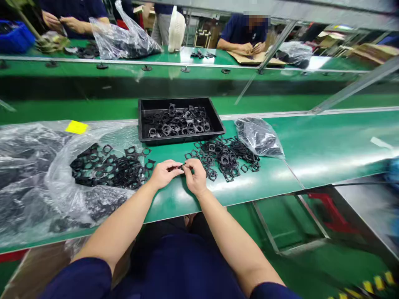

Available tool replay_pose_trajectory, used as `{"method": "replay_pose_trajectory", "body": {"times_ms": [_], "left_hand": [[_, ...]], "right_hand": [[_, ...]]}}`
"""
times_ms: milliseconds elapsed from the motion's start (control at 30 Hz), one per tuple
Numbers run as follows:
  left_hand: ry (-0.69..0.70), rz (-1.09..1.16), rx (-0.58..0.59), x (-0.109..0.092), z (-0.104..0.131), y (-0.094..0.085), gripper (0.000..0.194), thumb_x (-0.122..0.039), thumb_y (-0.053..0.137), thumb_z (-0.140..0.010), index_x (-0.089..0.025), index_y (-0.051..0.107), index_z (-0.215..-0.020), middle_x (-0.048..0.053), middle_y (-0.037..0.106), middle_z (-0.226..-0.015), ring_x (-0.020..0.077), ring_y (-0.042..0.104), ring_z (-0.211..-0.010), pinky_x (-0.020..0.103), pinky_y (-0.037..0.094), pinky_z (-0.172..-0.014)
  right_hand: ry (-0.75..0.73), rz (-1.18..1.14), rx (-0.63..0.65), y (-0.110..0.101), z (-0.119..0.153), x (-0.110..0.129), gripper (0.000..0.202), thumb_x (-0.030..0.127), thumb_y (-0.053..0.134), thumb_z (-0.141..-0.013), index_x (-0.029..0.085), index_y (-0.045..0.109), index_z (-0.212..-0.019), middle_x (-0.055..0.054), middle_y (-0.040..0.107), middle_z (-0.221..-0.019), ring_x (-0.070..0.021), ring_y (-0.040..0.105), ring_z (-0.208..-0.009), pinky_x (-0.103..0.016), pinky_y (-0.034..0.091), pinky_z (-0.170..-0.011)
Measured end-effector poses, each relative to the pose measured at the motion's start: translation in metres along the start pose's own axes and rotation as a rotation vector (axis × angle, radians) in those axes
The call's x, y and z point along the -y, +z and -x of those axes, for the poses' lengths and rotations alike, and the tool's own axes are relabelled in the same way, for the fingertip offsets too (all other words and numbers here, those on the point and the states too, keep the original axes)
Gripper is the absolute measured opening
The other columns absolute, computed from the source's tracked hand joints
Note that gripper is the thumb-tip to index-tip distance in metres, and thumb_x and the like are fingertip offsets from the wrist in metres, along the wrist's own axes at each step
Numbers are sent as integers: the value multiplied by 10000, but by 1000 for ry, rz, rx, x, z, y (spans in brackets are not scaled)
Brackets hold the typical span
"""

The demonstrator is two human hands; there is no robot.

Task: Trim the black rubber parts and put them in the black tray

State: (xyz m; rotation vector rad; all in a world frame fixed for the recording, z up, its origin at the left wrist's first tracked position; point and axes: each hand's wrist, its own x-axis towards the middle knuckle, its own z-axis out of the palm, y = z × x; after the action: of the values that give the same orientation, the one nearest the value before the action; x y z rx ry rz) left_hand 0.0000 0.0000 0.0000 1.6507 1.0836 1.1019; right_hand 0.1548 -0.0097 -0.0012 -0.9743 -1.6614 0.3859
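Note:
My left hand (166, 172) and my right hand (195, 176) meet above the green bench, fingertips pinched together on a small black plastic part (181, 167). Most of that part is hidden by the fingers. To the left, black frame-like parts with round openings (107, 168) spill from a clear plastic bag (62, 174). Right of my hands lies a pile of black ring-shaped parts (225, 158). Behind them stands a black tray (182, 140) holding many black pieces (181, 122).
A smaller clear bag (259, 137) of black parts sits beside the ring pile. A yellow note (76, 127) lies on the large bag. Across the bench, co-workers (245, 35) handle parts near a white fan (176, 30). A metal post (352, 87) slants at right.

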Motion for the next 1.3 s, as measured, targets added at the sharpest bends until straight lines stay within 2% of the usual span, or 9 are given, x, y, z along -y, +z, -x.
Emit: {"method": "replay_pose_trajectory", "body": {"times_ms": [300,433,600,667,767,933,1033,1167,1300], "left_hand": [[-18,-23,65,-3,2,-3,281,-370,673,-735,-170,708,-929,57,644,-816,136,572,-700,257,458,-653],[-45,-17,97,-3,2,-2,294,-375,670,-736,-169,703,-943,53,637,-807,134,573,-696,259,463,-655],[23,-23,-70,0,1,2,230,-342,684,-727,-164,708,-872,67,647,-837,155,600,-767,287,484,-720],[99,-75,-126,-1,1,2,171,-310,690,-724,-173,710,-825,63,649,-824,162,601,-798,303,484,-754],[174,-133,-158,-3,1,1,106,-255,659,-750,-182,705,-811,61,648,-833,161,601,-818,319,487,-779],[210,-160,-149,-3,2,1,117,-189,617,-759,-187,701,-840,75,643,-930,174,599,-901,359,476,-857],[138,25,-129,-3,2,1,152,-207,618,-751,-166,683,-883,93,632,-977,188,605,-930,371,487,-864],[-167,363,-175,-2,-1,3,347,-292,678,-709,-129,617,-1009,88,648,-936,148,634,-728,344,539,-719],[-307,425,-207,-2,-4,4,445,-286,744,-634,-107,610,-1018,58,655,-822,120,615,-665,277,528,-620]], "right_hand": [[149,24,59,-2,3,3,120,252,492,-867,194,508,-763,-32,549,-776,-164,534,-754,-312,453,-719],[270,-68,-8,-1,4,1,116,283,525,-860,183,538,-918,-6,556,-740,-137,538,-668,-272,459,-664],[280,-70,-33,-1,2,-1,200,323,502,-880,182,586,-993,-60,600,-910,-164,579,-830,-281,480,-718],[346,-96,-29,-1,2,-2,212,350,499,-882,183,602,-963,-50,607,-855,-155,580,-760,-285,489,-697],[479,-287,-7,1,4,-4,244,384,559,-843,191,583,-990,-12,599,-731,-134,566,-610,-265,499,-581],[542,-531,-61,4,4,-6,322,348,678,-745,191,560,-1000,-22,623,-793,-130,587,-617,-246,513,-522],[559,-526,-119,5,2,-8,305,339,692,-729,189,573,-967,-20,622,-775,-126,581,-611,-252,523,-531],[527,-491,-132,7,3,-10,257,340,674,-748,191,610,-947,-31,631,-794,-144,600,-674,-265,535,-577],[504,-467,-97,7,5,-12,299,361,657,-761,193,615,-1005,-60,654,-889,-173,622,-770,-289,544,-636]]}}
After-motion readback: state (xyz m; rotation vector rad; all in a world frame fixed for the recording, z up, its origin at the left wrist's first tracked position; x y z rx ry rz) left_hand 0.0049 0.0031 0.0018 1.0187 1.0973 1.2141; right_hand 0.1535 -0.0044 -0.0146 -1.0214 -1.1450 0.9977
